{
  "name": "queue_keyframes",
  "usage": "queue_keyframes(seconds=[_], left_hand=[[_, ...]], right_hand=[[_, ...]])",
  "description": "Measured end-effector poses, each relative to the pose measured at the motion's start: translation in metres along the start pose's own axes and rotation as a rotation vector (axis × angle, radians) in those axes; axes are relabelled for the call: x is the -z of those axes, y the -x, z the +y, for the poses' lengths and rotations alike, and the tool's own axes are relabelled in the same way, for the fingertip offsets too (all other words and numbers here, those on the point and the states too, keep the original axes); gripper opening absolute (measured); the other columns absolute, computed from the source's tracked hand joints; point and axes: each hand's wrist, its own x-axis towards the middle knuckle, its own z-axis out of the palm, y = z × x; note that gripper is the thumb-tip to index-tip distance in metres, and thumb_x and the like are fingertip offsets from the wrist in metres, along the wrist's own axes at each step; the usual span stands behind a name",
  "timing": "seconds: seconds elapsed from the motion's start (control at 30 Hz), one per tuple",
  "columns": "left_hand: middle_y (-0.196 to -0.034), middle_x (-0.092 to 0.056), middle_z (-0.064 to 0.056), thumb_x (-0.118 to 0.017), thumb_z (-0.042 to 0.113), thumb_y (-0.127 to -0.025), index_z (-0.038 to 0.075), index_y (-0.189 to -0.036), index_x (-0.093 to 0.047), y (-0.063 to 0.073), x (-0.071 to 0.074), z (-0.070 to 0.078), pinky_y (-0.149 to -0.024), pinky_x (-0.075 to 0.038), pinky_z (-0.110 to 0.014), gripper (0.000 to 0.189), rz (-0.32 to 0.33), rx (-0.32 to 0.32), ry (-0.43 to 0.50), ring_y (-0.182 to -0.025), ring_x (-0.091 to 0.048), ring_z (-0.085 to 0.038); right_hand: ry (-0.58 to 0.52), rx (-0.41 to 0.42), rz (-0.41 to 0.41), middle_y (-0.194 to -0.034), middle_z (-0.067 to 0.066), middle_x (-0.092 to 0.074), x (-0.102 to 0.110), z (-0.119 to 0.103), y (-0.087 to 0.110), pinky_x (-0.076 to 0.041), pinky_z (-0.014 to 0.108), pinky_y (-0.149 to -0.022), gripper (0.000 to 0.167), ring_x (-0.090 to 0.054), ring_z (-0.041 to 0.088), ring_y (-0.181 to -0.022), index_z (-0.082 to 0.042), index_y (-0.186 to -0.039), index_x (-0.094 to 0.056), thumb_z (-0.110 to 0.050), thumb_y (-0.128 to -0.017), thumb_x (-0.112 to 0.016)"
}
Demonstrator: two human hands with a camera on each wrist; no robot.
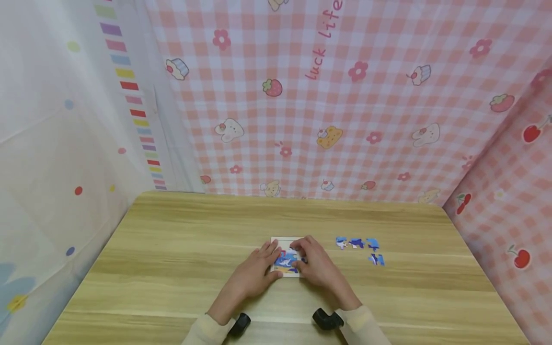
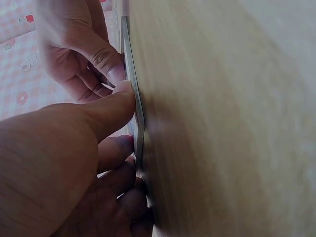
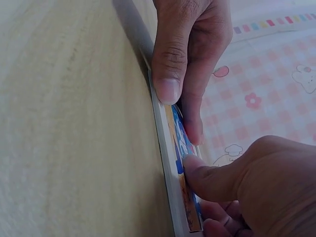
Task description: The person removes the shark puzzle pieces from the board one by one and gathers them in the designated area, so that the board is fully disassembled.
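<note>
A small wooden puzzle tray [image 1: 286, 238] with a pale rim lies on the table, partly filled with a blue sea picture [image 3: 178, 129]. My left hand [image 1: 254, 272] holds the tray at its left side, thumb on the near rim and fingers along the left edge. Over the tray's right part, my right hand [image 1: 318, 264] has bent fingers, its thumb [image 3: 196, 170] touching the picture and its index finger reaching toward the upper part. I cannot tell whether a piece is pinched there. Bare tray floor shows along the top.
To the right of the tray lie several loose puzzle pieces [image 1: 356, 243], with one piece [image 1: 376, 259] nearer me than the others. The wooden table [image 1: 172, 249] meets a pink checked curtain [image 1: 302, 120] at the back. Black straps with mounts [image 1: 326, 319] sit at both wrists.
</note>
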Motion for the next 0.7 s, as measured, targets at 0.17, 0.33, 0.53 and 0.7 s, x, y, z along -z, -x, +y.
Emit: queue_keyframes(seconds=[0.17, 0.33, 0.53, 0.7], left_hand=[[-0.169, -0.027, -0.012, -0.060, 0.035, -0.103, 0.004, -0.157, -0.040, -0.0005, -0.0003, -0.0002, -0.129, -0.024, -0.051, 0.065, 0.000, 0.000, 0.001, -0.158, -0.023, -0.033], [-0.169, -0.027, -0.013, -0.059, 0.035, -0.103, 0.004, -0.157, -0.040, -0.0009, -0.0005, -0.0009, -0.129, -0.024, -0.051, 0.065, 0.001, -0.005, -0.003, -0.158, -0.023, -0.033], [-0.169, -0.027, -0.013, -0.059, 0.036, -0.104, 0.003, -0.156, -0.040, -0.0015, -0.0014, -0.0022, -0.129, -0.024, -0.051, 0.065, 0.005, -0.012, -0.004, -0.158, -0.023, -0.033], [-0.169, -0.027, -0.013, -0.059, 0.035, -0.103, 0.003, -0.156, -0.040, -0.0015, -0.0016, -0.0023, -0.129, -0.024, -0.051, 0.065, 0.003, -0.010, -0.002, -0.158, -0.023, -0.033]], right_hand=[[0.004, 0.017, 0.001, -0.103, 0.003, -0.059, -0.0005, 0.0015, 0.0001, -0.050, 0.029, -0.080, 0.033, -0.054, 0.012, -0.090, -0.005, -0.122, -0.068, -0.005, -0.089, -0.076], [-0.020, 0.019, -0.006, -0.099, 0.003, -0.058, 0.0004, 0.0019, 0.0010, -0.047, 0.026, -0.077, 0.037, -0.052, 0.013, -0.088, -0.004, -0.125, -0.069, -0.005, -0.089, -0.078], [-0.040, 0.013, -0.002, -0.102, 0.002, -0.058, 0.0011, 0.0036, 0.0016, -0.047, 0.025, -0.077, 0.039, -0.052, 0.013, -0.088, -0.006, -0.125, -0.068, -0.008, -0.088, -0.080], [-0.042, 0.010, 0.008, -0.100, 0.001, -0.059, 0.0012, 0.0044, 0.0015, -0.046, 0.023, -0.075, 0.039, -0.051, 0.012, -0.087, -0.007, -0.125, -0.070, -0.009, -0.087, -0.081]])
